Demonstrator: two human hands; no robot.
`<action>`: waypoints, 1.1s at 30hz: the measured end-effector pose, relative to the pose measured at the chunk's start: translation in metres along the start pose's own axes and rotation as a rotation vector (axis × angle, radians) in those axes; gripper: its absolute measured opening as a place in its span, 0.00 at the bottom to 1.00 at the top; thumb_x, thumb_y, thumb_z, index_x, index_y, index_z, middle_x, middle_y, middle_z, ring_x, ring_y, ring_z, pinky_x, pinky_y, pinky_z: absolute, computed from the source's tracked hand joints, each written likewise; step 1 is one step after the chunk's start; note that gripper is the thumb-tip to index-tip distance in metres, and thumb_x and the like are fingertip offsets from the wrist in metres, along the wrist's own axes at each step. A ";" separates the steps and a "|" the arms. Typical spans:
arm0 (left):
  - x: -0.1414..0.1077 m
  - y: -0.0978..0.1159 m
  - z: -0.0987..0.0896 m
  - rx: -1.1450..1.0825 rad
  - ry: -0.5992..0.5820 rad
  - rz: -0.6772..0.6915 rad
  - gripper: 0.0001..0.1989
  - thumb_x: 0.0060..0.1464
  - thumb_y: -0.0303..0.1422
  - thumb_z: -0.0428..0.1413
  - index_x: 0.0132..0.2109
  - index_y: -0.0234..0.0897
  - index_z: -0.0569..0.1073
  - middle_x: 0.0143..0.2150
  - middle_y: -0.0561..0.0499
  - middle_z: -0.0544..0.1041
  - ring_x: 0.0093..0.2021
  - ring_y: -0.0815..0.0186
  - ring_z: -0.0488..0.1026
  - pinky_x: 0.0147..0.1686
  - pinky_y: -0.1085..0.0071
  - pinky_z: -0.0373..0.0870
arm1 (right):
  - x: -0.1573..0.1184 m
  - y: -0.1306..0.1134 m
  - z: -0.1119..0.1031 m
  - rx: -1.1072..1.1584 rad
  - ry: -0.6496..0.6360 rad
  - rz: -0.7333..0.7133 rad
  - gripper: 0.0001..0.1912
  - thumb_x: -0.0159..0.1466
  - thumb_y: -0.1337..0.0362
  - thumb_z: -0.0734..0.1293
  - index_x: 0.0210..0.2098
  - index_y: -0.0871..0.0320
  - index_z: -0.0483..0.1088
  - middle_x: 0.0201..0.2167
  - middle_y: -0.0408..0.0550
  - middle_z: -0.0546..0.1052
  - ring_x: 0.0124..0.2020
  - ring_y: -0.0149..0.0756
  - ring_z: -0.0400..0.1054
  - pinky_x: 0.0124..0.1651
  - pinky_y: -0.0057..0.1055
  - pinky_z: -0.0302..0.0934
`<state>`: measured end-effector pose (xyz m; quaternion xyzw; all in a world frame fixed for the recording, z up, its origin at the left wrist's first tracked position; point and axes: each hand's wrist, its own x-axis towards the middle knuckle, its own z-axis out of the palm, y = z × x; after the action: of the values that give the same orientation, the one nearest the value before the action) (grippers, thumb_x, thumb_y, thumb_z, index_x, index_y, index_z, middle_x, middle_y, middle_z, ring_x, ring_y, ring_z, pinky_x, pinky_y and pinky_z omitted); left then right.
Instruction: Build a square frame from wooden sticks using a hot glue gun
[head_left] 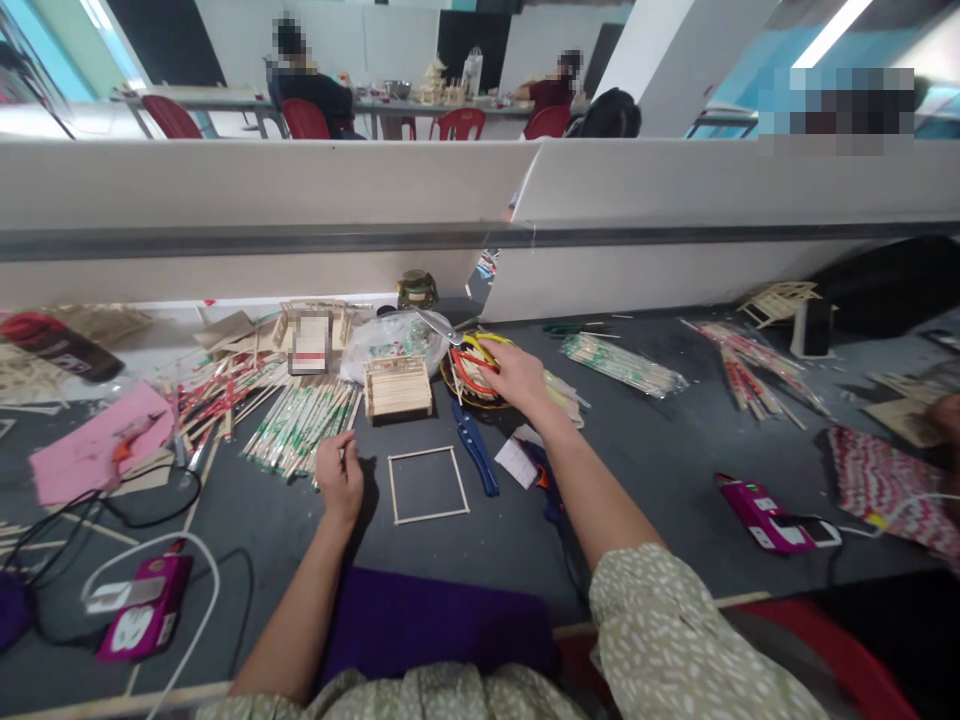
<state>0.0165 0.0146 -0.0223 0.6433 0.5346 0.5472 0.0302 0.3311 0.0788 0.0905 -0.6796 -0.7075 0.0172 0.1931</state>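
Observation:
My right hand reaches to the back of the table, fingers closed on scissors with orange and yellow handles and the metal blades pointing away to the left. Beneath them is a round basket, partly hidden by the hand. My left hand is curled beside a fan of paper-wrapped chopsticks; whether anything is in its fingers cannot be made out. Between my hands a square frame of thin sticks lies flat. A blue cutter lies to the right of the frame, and a small stick-built model stands behind it.
A glue gun lies by a white paper piece. Packs of chopsticks lie at back right. Magenta power boxes with cables sit on both sides. A low partition bounds the table; other people sit beyond it.

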 end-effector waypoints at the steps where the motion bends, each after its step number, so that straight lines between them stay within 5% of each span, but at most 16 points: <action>1: 0.000 0.000 0.001 0.012 0.006 0.015 0.12 0.65 0.37 0.48 0.42 0.36 0.73 0.36 0.46 0.77 0.38 0.62 0.74 0.41 0.64 0.70 | 0.003 -0.006 0.001 0.004 -0.006 0.008 0.26 0.63 0.64 0.64 0.62 0.56 0.67 0.59 0.51 0.73 0.58 0.48 0.68 0.58 0.41 0.62; 9: 0.003 0.002 -0.002 0.069 -0.001 0.088 0.11 0.66 0.34 0.47 0.43 0.37 0.73 0.35 0.46 0.77 0.36 0.62 0.73 0.39 0.64 0.68 | -0.011 -0.024 0.005 0.181 0.055 0.097 0.25 0.62 0.61 0.66 0.59 0.53 0.70 0.52 0.48 0.78 0.50 0.46 0.73 0.52 0.38 0.65; 18: -0.002 0.006 -0.002 0.016 -0.063 0.165 0.09 0.65 0.32 0.49 0.43 0.36 0.74 0.33 0.48 0.78 0.31 0.64 0.72 0.35 0.67 0.66 | -0.056 0.061 -0.038 -0.067 0.093 0.422 0.26 0.57 0.59 0.68 0.56 0.53 0.72 0.40 0.51 0.81 0.40 0.47 0.75 0.38 0.35 0.62; 23: -0.003 0.009 0.001 -0.024 -0.072 0.182 0.08 0.63 0.29 0.51 0.47 0.36 0.73 0.36 0.47 0.78 0.35 0.63 0.73 0.37 0.66 0.67 | -0.092 0.107 -0.042 -0.136 0.113 0.501 0.26 0.56 0.56 0.68 0.53 0.55 0.74 0.38 0.52 0.82 0.36 0.44 0.74 0.33 0.32 0.59; 33: -0.002 0.007 0.003 0.004 -0.075 0.224 0.09 0.61 0.26 0.51 0.47 0.36 0.73 0.38 0.46 0.77 0.38 0.62 0.73 0.40 0.64 0.67 | -0.139 0.115 -0.031 -0.118 -0.096 0.712 0.27 0.60 0.55 0.64 0.57 0.55 0.71 0.45 0.53 0.81 0.42 0.46 0.75 0.34 0.32 0.61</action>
<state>0.0237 0.0112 -0.0204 0.7190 0.4589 0.5219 -0.0123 0.4501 -0.0541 0.0513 -0.8917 -0.4347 0.0744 0.1019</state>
